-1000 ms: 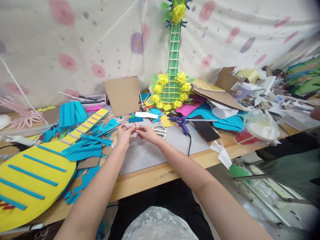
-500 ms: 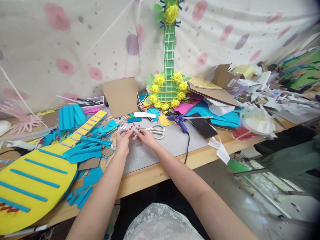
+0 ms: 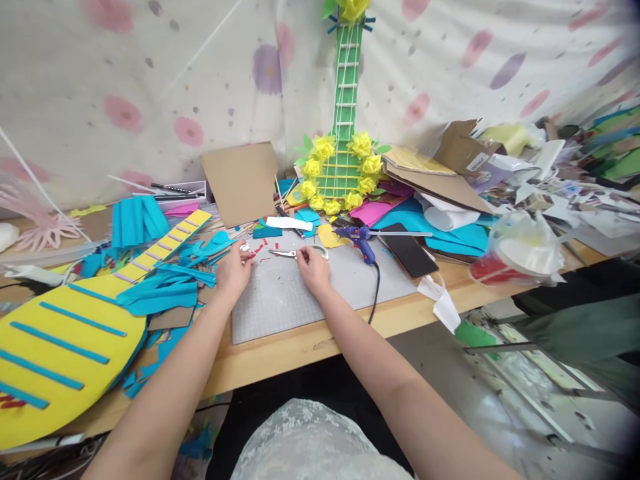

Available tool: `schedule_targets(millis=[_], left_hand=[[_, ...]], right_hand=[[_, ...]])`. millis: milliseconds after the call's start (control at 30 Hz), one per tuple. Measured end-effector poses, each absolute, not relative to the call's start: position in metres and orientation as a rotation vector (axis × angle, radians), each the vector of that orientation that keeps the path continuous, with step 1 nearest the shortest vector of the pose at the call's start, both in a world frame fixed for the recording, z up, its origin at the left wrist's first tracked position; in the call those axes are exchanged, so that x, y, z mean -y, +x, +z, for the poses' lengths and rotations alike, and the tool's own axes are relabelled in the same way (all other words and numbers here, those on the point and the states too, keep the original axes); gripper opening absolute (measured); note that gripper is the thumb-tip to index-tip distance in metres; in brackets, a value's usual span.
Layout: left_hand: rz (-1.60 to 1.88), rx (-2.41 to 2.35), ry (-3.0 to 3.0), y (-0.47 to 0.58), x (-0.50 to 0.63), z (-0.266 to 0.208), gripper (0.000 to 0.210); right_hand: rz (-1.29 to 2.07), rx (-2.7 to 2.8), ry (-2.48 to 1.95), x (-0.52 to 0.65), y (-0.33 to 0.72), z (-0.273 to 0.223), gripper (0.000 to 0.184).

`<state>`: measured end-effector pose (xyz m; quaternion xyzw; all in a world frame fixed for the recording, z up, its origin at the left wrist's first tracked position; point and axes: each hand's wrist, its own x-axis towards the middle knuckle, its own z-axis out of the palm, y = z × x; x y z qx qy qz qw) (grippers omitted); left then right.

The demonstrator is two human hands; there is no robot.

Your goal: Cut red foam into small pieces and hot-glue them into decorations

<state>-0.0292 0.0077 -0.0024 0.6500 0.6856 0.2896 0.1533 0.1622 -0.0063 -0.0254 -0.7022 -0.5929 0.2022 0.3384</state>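
My right hand has its fingers closed at the handles of a pair of scissors, whose blades point left over the grey cutting mat. To the left, my left hand is closed, its fingertips together; whatever they hold is too small to make out. Small red scraps lie on the mat between the hands. A blue glue gun with a clear glue stick rests right of the scissors. Beside my left hand are strips of blue paper.
A yellow guitar-shaped piece with blue strips lies at left. A green guitar model with yellow flowers leans on the curtain. A black phone, a lidded bucket and piled paper and cardboard stand to the right.
My hands, which were together over the mat, have come apart. The left has moved left, and the right has moved right onto the scissors' handles. The camera view has shifted slightly.
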Motion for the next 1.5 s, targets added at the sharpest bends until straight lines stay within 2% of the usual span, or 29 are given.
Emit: schedule_targets(millis=[233, 467, 633, 833, 1000, 1167, 1333, 1433, 1500], left_hand=[[0.883, -2.116, 1.948, -0.048, -0.035, 0.018, 0.052], [0.478, -2.004, 2.092, -0.051, -0.054, 0.017, 0.033], [0.532, -2.065, 2.087, -0.047, -0.05, 0.013, 0.035], [0.55, -2.327, 1.978, -0.08, -0.045, 0.03, 0.022], [0.595, -2.531, 1.955, -0.133, -0.045, 0.044, 0.032], [0.51, -2.608, 1.553, -0.167, -0.052, 0.042, 0.048], [0.31, -2.64, 1.587, -0.177, -0.052, 0.05, 0.043], [0.37, -2.677, 1.781, -0.168, -0.05, 0.066, 0.036], [0.472, -2.675, 1.914, -0.152, -0.05, 0.082, 0.039]], right_hand=[[0.569, 1.536, -1.776, 0.007, 0.167, -0.028, 0.022], [0.595, 1.543, -1.771, 0.007, 0.167, -0.025, 0.021], [0.587, 1.553, -1.762, 0.008, 0.167, -0.026, 0.022], [0.559, 1.569, -1.751, 0.009, 0.167, -0.027, 0.022], [0.565, 1.573, -1.755, 0.009, 0.167, -0.027, 0.023], [0.533, 1.572, -1.748, 0.009, 0.165, -0.03, 0.025], [0.537, 1.567, -1.771, 0.007, 0.168, -0.033, 0.026], [0.529, 1.534, -1.758, 0.012, 0.164, -0.027, 0.024], [0.51, 1.508, -1.662, 0.02, 0.151, -0.014, 0.024]])
